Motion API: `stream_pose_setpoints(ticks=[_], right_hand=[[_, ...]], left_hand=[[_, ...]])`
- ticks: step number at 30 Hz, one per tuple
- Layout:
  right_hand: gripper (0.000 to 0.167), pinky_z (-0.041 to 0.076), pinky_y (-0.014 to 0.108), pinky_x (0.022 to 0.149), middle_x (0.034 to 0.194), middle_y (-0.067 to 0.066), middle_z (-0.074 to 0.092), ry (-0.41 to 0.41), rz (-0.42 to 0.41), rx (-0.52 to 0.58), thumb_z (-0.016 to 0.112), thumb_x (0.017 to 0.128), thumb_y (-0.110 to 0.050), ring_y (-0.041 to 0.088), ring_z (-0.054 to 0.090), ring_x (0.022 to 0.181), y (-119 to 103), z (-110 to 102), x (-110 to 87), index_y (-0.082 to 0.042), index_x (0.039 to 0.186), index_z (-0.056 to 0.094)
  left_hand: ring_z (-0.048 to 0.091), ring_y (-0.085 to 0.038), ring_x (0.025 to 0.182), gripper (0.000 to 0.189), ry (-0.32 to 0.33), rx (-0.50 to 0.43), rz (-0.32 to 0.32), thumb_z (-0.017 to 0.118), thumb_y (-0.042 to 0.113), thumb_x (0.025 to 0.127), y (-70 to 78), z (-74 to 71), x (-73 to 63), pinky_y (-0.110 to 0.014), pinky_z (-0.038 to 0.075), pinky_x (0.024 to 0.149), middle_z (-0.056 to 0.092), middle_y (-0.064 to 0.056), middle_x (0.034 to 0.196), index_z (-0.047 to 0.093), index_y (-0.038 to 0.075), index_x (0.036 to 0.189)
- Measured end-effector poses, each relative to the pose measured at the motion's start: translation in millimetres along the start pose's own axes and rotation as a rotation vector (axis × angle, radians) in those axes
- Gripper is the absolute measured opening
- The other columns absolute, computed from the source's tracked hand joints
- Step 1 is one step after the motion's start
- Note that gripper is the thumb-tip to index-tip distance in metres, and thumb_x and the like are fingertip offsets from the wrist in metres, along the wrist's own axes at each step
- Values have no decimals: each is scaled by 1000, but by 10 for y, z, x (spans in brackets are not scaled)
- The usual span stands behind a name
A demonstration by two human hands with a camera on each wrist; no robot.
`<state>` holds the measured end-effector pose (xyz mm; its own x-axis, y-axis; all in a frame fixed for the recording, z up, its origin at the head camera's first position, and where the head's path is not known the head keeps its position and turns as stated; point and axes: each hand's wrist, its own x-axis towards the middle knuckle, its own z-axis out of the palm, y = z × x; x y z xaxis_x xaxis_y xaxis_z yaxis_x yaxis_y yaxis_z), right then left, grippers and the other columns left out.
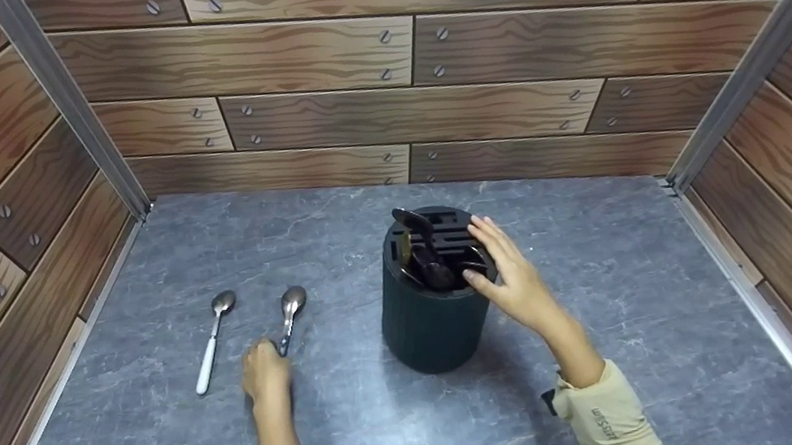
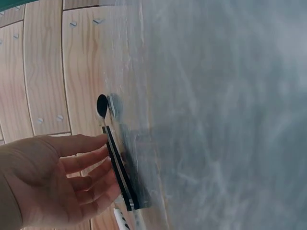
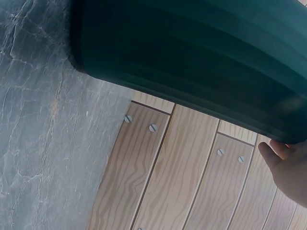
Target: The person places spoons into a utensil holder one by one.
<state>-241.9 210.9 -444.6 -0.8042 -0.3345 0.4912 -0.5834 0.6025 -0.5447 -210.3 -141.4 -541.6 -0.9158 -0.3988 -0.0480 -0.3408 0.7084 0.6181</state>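
My left hand pinches the handle of a metal spoon at the table's left side. In the left wrist view, the black handle runs along the thumb and fingers, close to the tabletop. A second spoon with a white handle lies to the left of that hand. My right hand rests on the rim of a dark green utensil holder, its fingers spread and fairly straight. Dark utensils stick up from the holder's slotted black top; their exact kinds are hard to make out.
A grey marbled tabletop lies under everything. Wood-patterned panels enclose it at the back and both sides, with metal posts at the rear corners.
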Motion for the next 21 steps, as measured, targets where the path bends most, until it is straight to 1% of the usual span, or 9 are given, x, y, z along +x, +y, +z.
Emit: stream_pose_setpoints(ticks=[2,6,9,15,21], right_hand=[[60,21,52,102,147,2,28,2,1,1,57,89,-31,22,17,136,-3,-1,-1,-7,140,38],[60,22,52,102,147,2,28,3,-1,1,57,88,-30,25,18,135,-5,4,-4,-6,140,38],[60,22,52,102,147,2,28,1,2,4,57,89,-30,23,17,136,-1,8,-1,-6,140,38],[60,23,53,101,148,3,27,-4,14,14,57,89,-30,19,16,136,0,16,-12,-7,140,37],[60,23,52,101,148,1,27,1,13,9,57,89,-31,17,15,136,-3,10,0,-7,140,38]], left_hand=[[53,-48,93,12,-20,2,-9,53,-5,78,-16,1,7,-56,43,73,58,-31,95,58,-10,88],[55,-48,89,6,-29,12,-21,54,-5,78,-38,5,5,-56,45,69,58,-31,91,58,-9,81],[56,-49,86,5,-32,23,-26,53,-5,78,-38,3,8,-55,45,68,59,-32,90,57,-9,78],[56,-50,85,8,-57,40,-40,51,-4,79,-47,11,9,-55,45,68,59,-33,90,57,-9,79],[56,-50,86,10,-54,38,-47,50,-3,80,-29,3,18,-56,45,68,59,-33,91,58,-10,81]])
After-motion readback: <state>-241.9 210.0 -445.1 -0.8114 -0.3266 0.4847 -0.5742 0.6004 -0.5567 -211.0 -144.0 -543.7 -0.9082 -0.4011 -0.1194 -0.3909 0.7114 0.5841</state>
